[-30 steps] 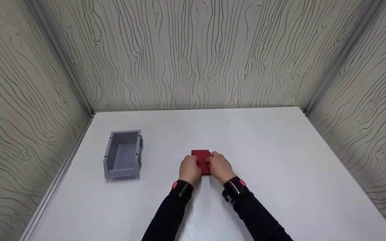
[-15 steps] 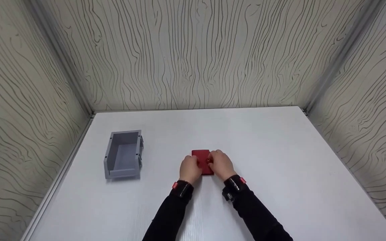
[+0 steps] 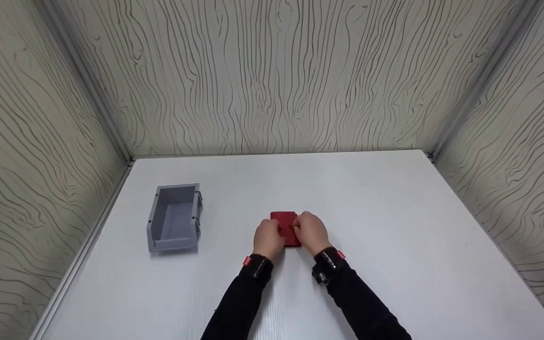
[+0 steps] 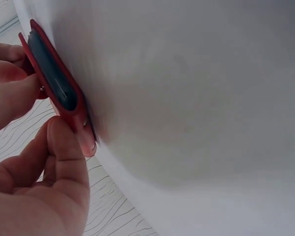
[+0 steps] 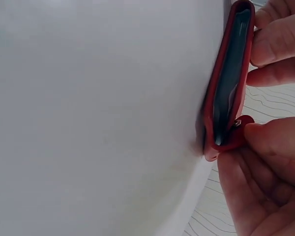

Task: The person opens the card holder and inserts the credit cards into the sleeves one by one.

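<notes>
A small red wallet (image 3: 284,219) with a snap strap lies flat on the white table, under both hands. Dark sleeves of its inside show along the edge of the wallet (image 4: 54,71) in the left wrist view. My left hand (image 3: 268,238) holds its left side, with curled fingers against the cover. My right hand (image 3: 312,232) pinches the strap at the right side; its metal snap (image 5: 237,123) is visible beside the thumb in the right wrist view. The strap stands away from the cover there. Fingers partly hide the wallet in the head view.
A grey plastic bin (image 3: 174,243) with a low front stands on the table's left side. Wood-patterned panels (image 3: 272,80) enclose the table (image 3: 385,203) at the back and both sides. Black bands with small devices sit on both wrists.
My right hand drew slightly to the right with the strap, then came back a little toward the wallet's middle. The left hand and the bin have stayed in place.
</notes>
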Demonstrator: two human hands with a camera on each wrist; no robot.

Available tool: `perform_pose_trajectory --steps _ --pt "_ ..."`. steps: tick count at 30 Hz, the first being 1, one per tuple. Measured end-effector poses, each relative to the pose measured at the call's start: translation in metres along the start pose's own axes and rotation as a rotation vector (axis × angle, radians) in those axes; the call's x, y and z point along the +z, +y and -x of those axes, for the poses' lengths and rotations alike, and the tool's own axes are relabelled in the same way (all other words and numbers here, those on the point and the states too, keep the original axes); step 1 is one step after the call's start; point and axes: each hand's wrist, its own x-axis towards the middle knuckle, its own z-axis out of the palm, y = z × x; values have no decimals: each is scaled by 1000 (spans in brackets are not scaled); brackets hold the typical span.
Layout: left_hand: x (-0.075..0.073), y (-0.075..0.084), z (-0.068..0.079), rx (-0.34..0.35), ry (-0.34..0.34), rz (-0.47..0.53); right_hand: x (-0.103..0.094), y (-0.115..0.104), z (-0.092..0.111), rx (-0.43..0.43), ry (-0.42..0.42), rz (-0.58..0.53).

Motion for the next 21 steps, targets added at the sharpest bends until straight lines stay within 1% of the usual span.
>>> perform_pose_trajectory --steps 2,5,9,15,21 --pt "0 0 0 1 2 2 0 -1 0 -13 8 7" --pt "0 0 0 -7 -3 12 1 -1 0 -7 7 11" --pt "0 0 1 -12 -4 24 2 -3 -1 -21 -10 63" --pt "0 0 1 -6 8 30 2 -6 -2 -102 -7 170" --pt "-1 0 -1 -31 -11 14 3 -5 -2 -168 -24 209"
